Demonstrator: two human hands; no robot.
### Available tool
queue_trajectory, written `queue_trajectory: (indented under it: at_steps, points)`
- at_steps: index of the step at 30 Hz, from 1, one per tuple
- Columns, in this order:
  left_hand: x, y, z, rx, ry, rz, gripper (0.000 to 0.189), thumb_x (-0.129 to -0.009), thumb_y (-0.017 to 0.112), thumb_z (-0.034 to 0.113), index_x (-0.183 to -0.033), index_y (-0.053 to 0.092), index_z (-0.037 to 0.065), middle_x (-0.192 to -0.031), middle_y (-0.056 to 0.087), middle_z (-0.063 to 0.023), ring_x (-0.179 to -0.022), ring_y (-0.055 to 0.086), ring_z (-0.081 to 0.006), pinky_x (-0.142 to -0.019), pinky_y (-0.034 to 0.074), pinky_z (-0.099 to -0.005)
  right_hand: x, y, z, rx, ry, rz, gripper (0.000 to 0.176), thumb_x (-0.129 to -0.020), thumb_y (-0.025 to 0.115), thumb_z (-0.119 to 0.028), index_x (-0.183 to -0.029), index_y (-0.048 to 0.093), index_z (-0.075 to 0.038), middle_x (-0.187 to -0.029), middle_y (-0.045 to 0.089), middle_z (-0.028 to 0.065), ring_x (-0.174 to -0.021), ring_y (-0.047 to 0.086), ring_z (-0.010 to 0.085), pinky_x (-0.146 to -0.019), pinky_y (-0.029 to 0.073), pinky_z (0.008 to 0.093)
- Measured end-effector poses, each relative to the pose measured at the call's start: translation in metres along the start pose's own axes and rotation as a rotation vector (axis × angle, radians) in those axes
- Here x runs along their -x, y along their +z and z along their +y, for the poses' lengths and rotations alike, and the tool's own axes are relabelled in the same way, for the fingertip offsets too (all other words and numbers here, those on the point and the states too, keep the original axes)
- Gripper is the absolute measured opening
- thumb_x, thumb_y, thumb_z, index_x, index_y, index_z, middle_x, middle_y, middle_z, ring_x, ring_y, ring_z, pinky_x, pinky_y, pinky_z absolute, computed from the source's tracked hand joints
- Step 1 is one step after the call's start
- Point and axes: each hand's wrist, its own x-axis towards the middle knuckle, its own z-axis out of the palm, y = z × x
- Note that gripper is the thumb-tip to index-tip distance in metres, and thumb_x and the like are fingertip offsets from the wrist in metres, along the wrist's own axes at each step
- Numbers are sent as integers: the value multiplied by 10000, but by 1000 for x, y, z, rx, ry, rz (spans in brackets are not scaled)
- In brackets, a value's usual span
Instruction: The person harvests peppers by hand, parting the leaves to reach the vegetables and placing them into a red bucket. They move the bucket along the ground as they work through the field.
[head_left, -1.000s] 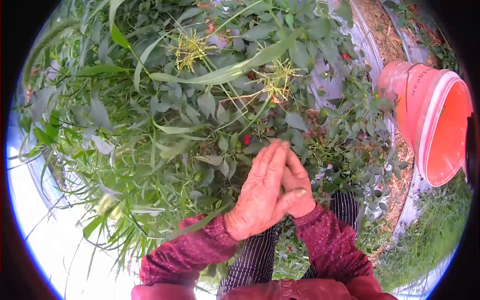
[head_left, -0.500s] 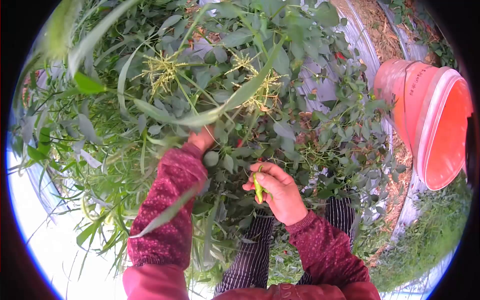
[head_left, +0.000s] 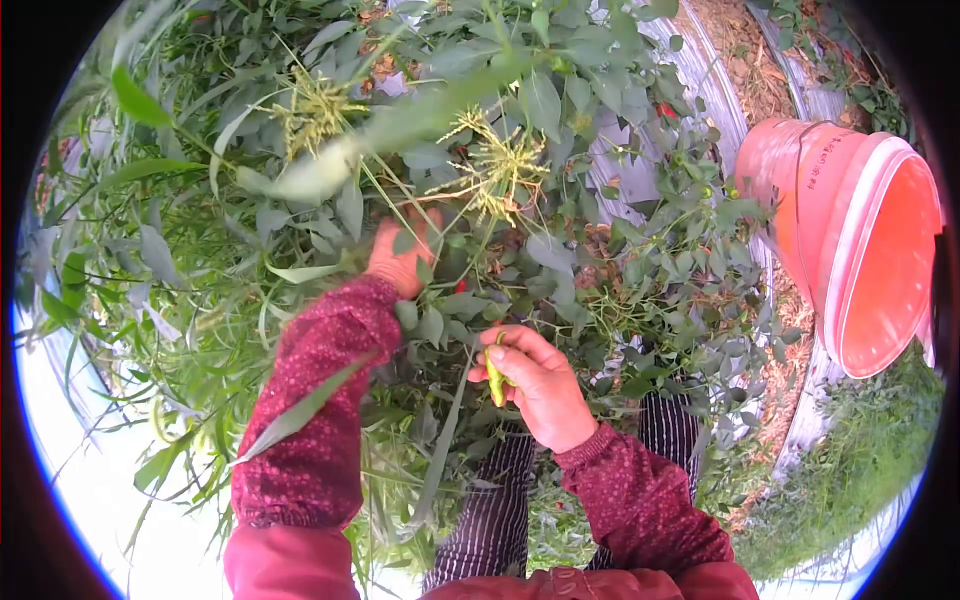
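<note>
My right hand (head_left: 543,385) is closed around a green chili pepper (head_left: 496,375), pinched between thumb and fingers in front of the pepper plants (head_left: 600,290). Farther up and to the left, my left hand (head_left: 400,252) reaches in among the leaves. Foliage and thin stems cover its fingertips, so I cannot see what they touch. A small red pepper (head_left: 461,286) shows between the leaves just right of my left wrist. Yellow-green grass seed heads (head_left: 497,165) stand above that hand.
On the right a pink-red bucket (head_left: 775,185) lies tilted, its mouth facing right. Silvery plastic film (head_left: 715,75) runs along the rows beside strips of dry straw (head_left: 748,70). Tall grass crowds the left side, and a blurred blade crosses close to the camera.
My left hand has moved up slightly and shows more clearly among the leaves. My right hand, still holding the green chili pepper, sits a little farther left in view.
</note>
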Motion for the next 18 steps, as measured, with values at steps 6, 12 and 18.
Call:
queue_trajectory:
  at_steps: [6,12,18]
  points:
    - [-4,20,-18,1382,-560,-795,207,-799,592,262,-969,660,168,-692,618,-112,-684,636,-281,-607,496,-379,0,0,1,18,-6,-6,208,-904,541,-156,-1090,550,-65,-866,586,-3,-796,620,114,-559,446,210]
    - [29,16,-42,1487,-431,-477,342,-734,644,69,-1056,611,180,-804,643,-125,-710,633,-294,-618,507,-405,2,4,0,21,-16,12,206,-908,539,-160,-1090,551,-65,-841,587,3,-795,621,124,-555,442,213]
    - [95,21,-97,2602,-1351,-209,192,-864,605,238,-998,644,106,-863,673,-6,-890,604,-149,-751,459,-287,-2,5,-1,-11,-22,35,182,-914,534,-153,-1071,557,-66,-800,591,15,-800,625,151,-544,431,219]
